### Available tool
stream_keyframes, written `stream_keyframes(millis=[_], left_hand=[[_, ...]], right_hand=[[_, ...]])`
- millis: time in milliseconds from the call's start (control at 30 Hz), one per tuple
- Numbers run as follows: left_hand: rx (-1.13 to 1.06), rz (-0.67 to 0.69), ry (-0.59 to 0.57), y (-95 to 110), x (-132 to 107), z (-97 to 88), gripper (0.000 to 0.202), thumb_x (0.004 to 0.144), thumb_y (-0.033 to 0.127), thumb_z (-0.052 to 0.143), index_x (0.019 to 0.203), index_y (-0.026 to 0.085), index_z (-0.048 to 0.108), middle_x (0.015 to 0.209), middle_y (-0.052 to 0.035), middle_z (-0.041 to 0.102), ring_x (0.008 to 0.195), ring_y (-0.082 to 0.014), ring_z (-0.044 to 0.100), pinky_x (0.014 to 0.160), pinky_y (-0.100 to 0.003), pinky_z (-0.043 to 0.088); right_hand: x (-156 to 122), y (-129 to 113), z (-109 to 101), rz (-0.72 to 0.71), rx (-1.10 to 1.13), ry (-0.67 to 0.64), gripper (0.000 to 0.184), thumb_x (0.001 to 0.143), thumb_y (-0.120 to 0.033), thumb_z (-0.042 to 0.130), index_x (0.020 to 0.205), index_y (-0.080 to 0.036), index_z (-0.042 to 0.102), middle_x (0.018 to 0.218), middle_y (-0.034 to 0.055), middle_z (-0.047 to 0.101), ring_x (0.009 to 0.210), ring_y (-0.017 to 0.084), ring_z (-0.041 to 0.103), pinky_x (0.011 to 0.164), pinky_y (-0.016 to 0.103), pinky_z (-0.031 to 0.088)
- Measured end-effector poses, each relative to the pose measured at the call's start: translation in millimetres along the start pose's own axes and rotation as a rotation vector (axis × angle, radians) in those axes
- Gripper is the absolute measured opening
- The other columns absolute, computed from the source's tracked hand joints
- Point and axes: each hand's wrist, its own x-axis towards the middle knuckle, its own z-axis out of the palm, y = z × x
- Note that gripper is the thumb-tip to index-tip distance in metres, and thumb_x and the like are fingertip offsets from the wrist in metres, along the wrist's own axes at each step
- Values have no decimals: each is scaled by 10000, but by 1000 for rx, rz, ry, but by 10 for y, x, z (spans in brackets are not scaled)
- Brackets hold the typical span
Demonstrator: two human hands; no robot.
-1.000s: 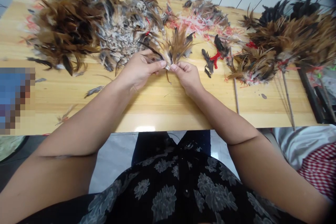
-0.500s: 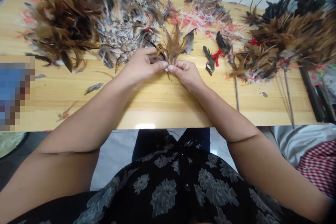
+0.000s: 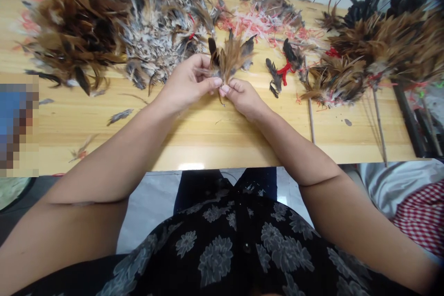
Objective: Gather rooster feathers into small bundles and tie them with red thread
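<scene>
Feather bunch (image 3: 230, 59) hangs just above the pale wooden worktop (image 3: 222, 136), near its middle, held between both hands. Along the worktop's far side lie large heaps: glossy brown feathers (image 3: 74, 32) at the left, speckled grey-and-white feathers (image 3: 163, 37) beside them, a scatter of red and pink string (image 3: 255, 23) past those, and dark-tipped feather tufts (image 3: 376, 51) at the right, near thin wooden sticks (image 3: 380, 125). The bunch should weigh almost nothing and feel soft. Its barbs look easy to crush or pull apart, so the firmest place to take hold is the narrow quill end, not the fanned tips. It is brown with some near-black feathers, flaring upward from a tight base. The left hand (image 3: 187, 85) and right hand (image 3: 242, 98) both grasp that base, pinching it between thumbs and fingers, almost touching each other. A thin quill (image 3: 220, 101) pokes out below.
</scene>
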Motion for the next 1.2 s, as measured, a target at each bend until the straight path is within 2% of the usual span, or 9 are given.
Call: stream_keyframes(millis=[133,267,367,533,667,733,867,1033,1200], left_hand=[[-54,-54,26,97,-12,-74,672,923,524,1285,1048,257,681,932,39,776,922,-211,803,892,-365,653],[-77,-180,-46,164,-47,-86,371,1008,202,1155,944,216,791,885,-5,794,840,-180,763,817,-309,615],[-78,-229,-35,166,-60,-46,287,1007,62,1065,930,204,828,847,-8,781,765,-162,717,770,-294,585],[-11,-167,80,155,-64,-36,322,1046,136,1124,1126,221,824,869,42,743,869,-192,753,887,-296,596],[24,-112,98,164,-68,5,328,1017,103,1106,1216,213,869,1094,-6,851,952,-198,777,882,-274,596],[30,-124,59,153,-63,45,332,1001,113,1105,1211,220,872,1135,-21,872,866,-194,767,787,-291,582],[62,-129,-2,121,-54,72,288,1039,256,1122,1109,255,843,912,-7,801,765,-223,745,712,-325,562],[297,-20,77,150,-54,-31,245,1090,357,1026,966,257,839,803,9,724,892,-266,706,928,-391,569],[445,133,110,153,-30,-104,148,978,327,983,879,320,874,882,-34,725,995,-340,701,1087,-487,566]], right_hand=[[-19,-80,53,20,134,36,667,1135,-790,911,904,-258,580,873,-17,593,886,153,570,825,272,530],[-6,-130,27,93,270,53,744,1073,-815,981,895,-287,487,745,-85,401,705,111,393,638,232,362],[9,-148,-9,110,379,53,725,1088,-771,990,912,-293,475,704,-119,312,642,92,274,571,220,256],[-10,-251,-32,157,469,44,555,1173,-520,950,943,-285,503,710,-124,314,631,92,240,545,193,251],[-17,-291,-33,169,501,37,495,1160,-390,927,901,-270,522,710,-121,333,623,86,226,541,191,231],[-13,-276,-33,163,514,7,498,1136,-390,949,892,-265,533,710,-120,342,619,82,223,539,192,231],[-12,-254,-23,175,509,13,497,1131,-399,944,892,-266,529,698,-123,352,617,81,232,536,186,242],[-13,-265,4,212,448,130,391,1257,-290,710,913,-277,524,695,-129,295,603,93,221,550,193,248],[26,-154,-19,195,261,196,516,1250,-527,808,923,-311,472,713,-121,248,623,120,236,566,247,271]])
